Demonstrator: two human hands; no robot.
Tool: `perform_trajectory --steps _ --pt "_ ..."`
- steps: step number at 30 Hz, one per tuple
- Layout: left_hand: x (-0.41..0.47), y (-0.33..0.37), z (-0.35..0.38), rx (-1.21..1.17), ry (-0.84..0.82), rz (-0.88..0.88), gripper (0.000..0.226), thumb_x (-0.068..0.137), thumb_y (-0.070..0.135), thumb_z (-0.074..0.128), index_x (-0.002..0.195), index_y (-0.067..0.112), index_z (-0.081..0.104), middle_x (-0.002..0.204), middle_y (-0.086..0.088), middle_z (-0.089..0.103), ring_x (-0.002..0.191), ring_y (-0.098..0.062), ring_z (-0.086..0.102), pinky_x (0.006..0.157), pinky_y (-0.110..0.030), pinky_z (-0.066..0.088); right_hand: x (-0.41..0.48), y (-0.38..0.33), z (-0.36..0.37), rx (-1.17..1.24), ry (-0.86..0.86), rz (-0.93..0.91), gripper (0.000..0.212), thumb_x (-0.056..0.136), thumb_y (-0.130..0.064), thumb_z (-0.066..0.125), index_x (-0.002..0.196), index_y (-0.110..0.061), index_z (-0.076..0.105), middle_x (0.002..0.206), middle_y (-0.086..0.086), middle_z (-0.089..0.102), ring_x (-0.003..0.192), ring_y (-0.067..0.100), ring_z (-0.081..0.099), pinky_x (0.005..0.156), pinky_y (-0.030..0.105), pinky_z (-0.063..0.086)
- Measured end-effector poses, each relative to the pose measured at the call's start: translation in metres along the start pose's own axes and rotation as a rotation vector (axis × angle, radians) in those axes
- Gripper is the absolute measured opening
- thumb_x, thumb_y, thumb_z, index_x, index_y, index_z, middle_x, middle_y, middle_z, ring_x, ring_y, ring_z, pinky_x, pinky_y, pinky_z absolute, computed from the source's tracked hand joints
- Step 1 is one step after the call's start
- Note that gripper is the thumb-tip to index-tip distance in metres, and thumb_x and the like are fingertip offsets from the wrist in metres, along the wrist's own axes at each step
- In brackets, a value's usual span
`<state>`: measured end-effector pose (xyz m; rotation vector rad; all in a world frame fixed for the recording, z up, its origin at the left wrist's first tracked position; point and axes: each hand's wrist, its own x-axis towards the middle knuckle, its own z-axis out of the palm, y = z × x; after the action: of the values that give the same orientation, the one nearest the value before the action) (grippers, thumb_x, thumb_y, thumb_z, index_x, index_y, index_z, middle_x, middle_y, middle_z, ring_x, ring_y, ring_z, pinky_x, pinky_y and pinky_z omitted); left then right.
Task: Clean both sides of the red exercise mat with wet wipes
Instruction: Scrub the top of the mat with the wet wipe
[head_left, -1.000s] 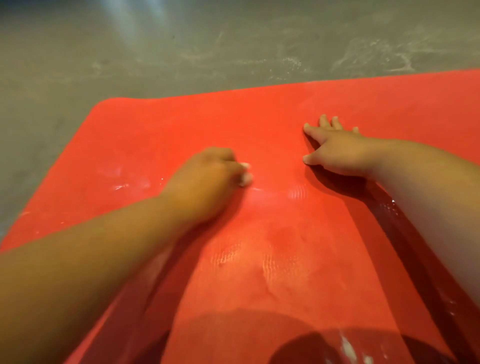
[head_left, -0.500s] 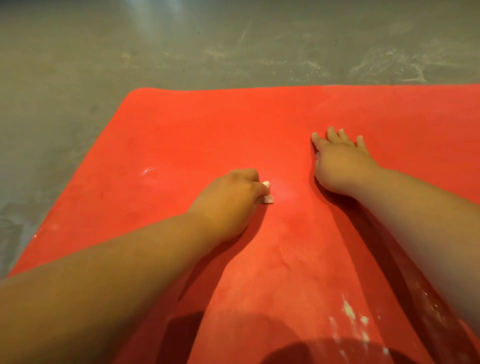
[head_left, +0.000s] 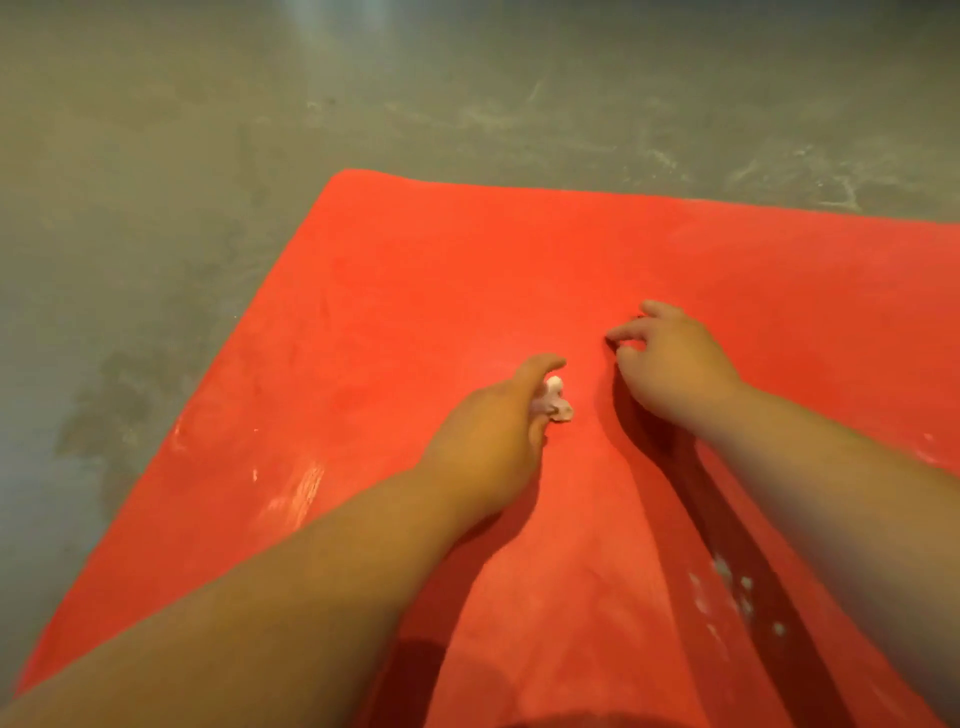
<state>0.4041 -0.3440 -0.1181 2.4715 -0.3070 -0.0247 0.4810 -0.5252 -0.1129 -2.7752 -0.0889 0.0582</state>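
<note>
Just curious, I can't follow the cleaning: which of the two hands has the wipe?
The left hand grips the small white wipe over the red mat; the right hand beside it holds nothing.

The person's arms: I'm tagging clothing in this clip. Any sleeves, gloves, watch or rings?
No sleeves show: both forearms are bare to the frame's edge. Left hand and right hand are ungloved; no watch or bracelet at either wrist. No rings seen, though the view is blurry.
</note>
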Motion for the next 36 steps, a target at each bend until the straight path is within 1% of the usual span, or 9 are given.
perform_trajectory --steps 4,7,11,15,19,26,28,31,36 --pt "-0.022 -0.011 -0.016 0.006 0.019 0.016 0.065 0.085 0.017 0.063 0.142 0.033 0.036 0.132 0.004 0.053 0.095 -0.014 0.057 0.088 -0.026 0.04 -0.044 -0.035 0.015 0.024 0.024 -0.141 0.025 0.089 -0.03 0.057 0.108 -0.021 0.07 0.135 0.01 0.049 0.124 0.027 0.045 0.104 0.03 0.032" --pt "-0.039 -0.04 -0.025 0.171 -0.004 -0.068 0.069 0.086 0.03 0.064 0.146 0.029 0.031 0.148 0.0 0.039 0.127 -0.019 0.045 0.106 -0.03 0.032 -0.07 -0.059 0.032 0.014 -0.002 -0.264 0.023 0.088 -0.031 0.059 0.105 -0.018 0.068 0.113 0.005 0.057 0.107 0.026 0.053 0.092 0.032 0.041" --pt "-0.062 -0.07 -0.026 0.5 -0.153 -0.292 0.082 0.082 0.074 0.014 0.153 0.034 0.005 0.162 0.001 -0.004 0.149 -0.021 -0.001 0.118 -0.044 0.006 -0.062 -0.065 0.041 -0.055 0.037 -0.331 0.024 0.091 -0.017 0.052 0.106 -0.012 0.07 0.109 0.009 0.059 0.106 0.029 0.052 0.091 0.033 0.039" --pt "-0.055 -0.072 -0.031 0.515 -0.311 -0.31 0.072 0.093 0.065 0.017 0.152 0.032 -0.01 0.159 0.001 -0.022 0.147 -0.021 -0.016 0.117 -0.047 -0.003 -0.033 -0.002 0.016 -0.205 0.186 0.002 0.024 0.086 -0.01 0.053 0.1 -0.007 0.073 0.106 0.015 0.058 0.102 0.035 0.052 0.09 0.033 0.04" --pt "-0.054 -0.071 -0.03 0.54 -0.318 -0.329 0.072 0.093 0.065 0.016 0.151 0.033 -0.013 0.158 0.002 -0.024 0.146 -0.021 -0.018 0.118 -0.047 -0.004 -0.042 0.002 0.011 -0.106 0.215 0.154 0.026 0.083 -0.007 0.053 0.1 -0.004 0.072 0.101 0.021 0.061 0.099 0.036 0.057 0.089 0.035 0.043" --pt "-0.051 -0.068 -0.03 0.543 -0.325 -0.342 0.072 0.093 0.065 0.017 0.151 0.034 -0.012 0.158 0.003 -0.024 0.146 -0.02 -0.018 0.118 -0.047 -0.003 -0.066 -0.057 0.025 -0.109 -0.07 -0.396 0.021 0.091 -0.017 0.051 0.102 -0.01 0.067 0.105 0.011 0.06 0.103 0.028 0.055 0.086 0.033 0.038" --pt "-0.051 -0.069 -0.029 0.548 -0.325 -0.341 0.072 0.093 0.065 0.017 0.151 0.034 -0.012 0.158 0.003 -0.024 0.146 -0.02 -0.018 0.118 -0.047 -0.004 -0.046 -0.019 0.008 -0.228 -0.028 -0.266 0.024 0.089 -0.015 0.051 0.102 -0.006 0.07 0.104 0.015 0.061 0.103 0.032 0.056 0.087 0.034 0.04" --pt "-0.052 -0.071 -0.029 0.55 -0.311 -0.343 0.072 0.093 0.065 0.017 0.151 0.035 -0.012 0.158 0.003 -0.024 0.146 -0.02 -0.017 0.118 -0.047 -0.003 -0.03 0.033 -0.009 -0.222 0.135 0.198 0.026 0.088 -0.016 0.054 0.101 0.0 0.071 0.105 0.024 0.065 0.1 0.036 0.062 0.085 0.038 0.048" --pt "-0.052 -0.069 -0.029 0.554 -0.322 -0.351 0.072 0.093 0.065 0.017 0.151 0.035 -0.012 0.158 0.004 -0.024 0.146 -0.02 -0.017 0.118 -0.047 -0.003 -0.063 -0.057 0.031 -0.044 0.051 -0.037 0.029 0.093 -0.022 0.048 0.102 -0.005 0.07 0.106 0.017 0.063 0.101 0.032 0.059 0.084 0.032 0.045"
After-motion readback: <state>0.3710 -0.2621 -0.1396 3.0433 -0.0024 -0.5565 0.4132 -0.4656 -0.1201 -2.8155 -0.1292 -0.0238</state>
